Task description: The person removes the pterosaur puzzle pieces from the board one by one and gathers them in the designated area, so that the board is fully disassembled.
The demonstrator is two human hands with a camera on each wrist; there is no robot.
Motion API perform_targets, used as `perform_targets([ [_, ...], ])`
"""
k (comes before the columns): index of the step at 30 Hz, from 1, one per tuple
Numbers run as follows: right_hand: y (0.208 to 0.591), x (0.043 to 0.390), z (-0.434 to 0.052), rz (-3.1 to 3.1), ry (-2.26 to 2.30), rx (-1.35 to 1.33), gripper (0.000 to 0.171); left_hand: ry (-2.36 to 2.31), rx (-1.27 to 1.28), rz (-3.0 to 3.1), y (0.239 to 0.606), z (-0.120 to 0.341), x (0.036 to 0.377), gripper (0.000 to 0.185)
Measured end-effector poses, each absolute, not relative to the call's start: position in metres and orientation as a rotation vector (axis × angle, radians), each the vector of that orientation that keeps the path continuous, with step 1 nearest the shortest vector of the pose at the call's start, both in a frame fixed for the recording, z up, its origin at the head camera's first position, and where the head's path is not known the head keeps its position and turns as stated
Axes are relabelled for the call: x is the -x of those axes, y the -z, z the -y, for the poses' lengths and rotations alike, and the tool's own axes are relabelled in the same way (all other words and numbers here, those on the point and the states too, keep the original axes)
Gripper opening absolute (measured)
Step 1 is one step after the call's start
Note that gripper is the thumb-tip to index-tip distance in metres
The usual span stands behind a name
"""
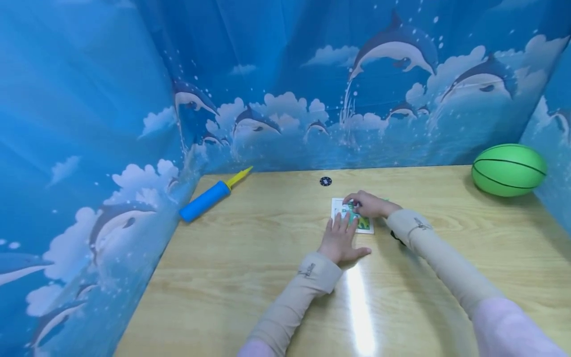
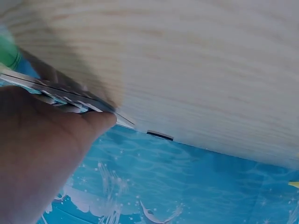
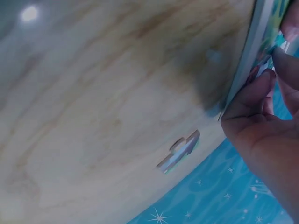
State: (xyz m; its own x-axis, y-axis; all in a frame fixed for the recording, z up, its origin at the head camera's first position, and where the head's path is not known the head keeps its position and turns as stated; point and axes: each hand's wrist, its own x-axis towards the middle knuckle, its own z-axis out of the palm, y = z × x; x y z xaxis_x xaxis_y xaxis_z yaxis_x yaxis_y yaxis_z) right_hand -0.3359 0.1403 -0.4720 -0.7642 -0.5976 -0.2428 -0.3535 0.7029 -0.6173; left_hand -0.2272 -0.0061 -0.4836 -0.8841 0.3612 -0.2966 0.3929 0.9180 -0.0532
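Where dolphin-print curtains [image 1: 89,124] enclose it, wooden table [image 1: 267,277] gleams.

Pump [image 1: 209,196] left, ball [image 1: 509,169] right — card [image 1: 352,216] between, on table [image 1: 250,267].

Both hands covered most of the card [image 1: 366,224] at frame centre; the disc [image 1: 325,181] above it was too small to read.

Both forearms, in beige sleeves, reach forward over the table and converge. The left hand [image 1: 340,241] lies palm down, fingers straight and spread slightly, thumb out to the side. The right hand [image 1: 368,204] angles in from the right, fingers curled downward, pinching.
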Motion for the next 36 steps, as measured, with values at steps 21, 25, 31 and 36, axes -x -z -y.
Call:
perform_targets([
  [21,0.4686,0.3379,-0.1388,-2.482,0.819,0.652,0.039,0.293,-0.526,-2.803,0.4858,0.0005,0.2288,0.091],
  [25,0.4681,0.3394,-0.1387,-2.476,0.818,0.657,0.038,0.279,-0.527,-2.792,0.4836,0.0006,0.2287,0.091],
  [31,0.4678,0.3392,-0.1388,-2.485,0.833,0.670,0.040,0.248,-0.525,-2.781,0.4812,0.0006,0.2295,0.091],
  [36,0.4682,0.3352,-0.1399,-2.519,0.894,0.658,0.046,0.235,-0.513,-2.776,0.4812,0.0009,0.2299,0.090],
])
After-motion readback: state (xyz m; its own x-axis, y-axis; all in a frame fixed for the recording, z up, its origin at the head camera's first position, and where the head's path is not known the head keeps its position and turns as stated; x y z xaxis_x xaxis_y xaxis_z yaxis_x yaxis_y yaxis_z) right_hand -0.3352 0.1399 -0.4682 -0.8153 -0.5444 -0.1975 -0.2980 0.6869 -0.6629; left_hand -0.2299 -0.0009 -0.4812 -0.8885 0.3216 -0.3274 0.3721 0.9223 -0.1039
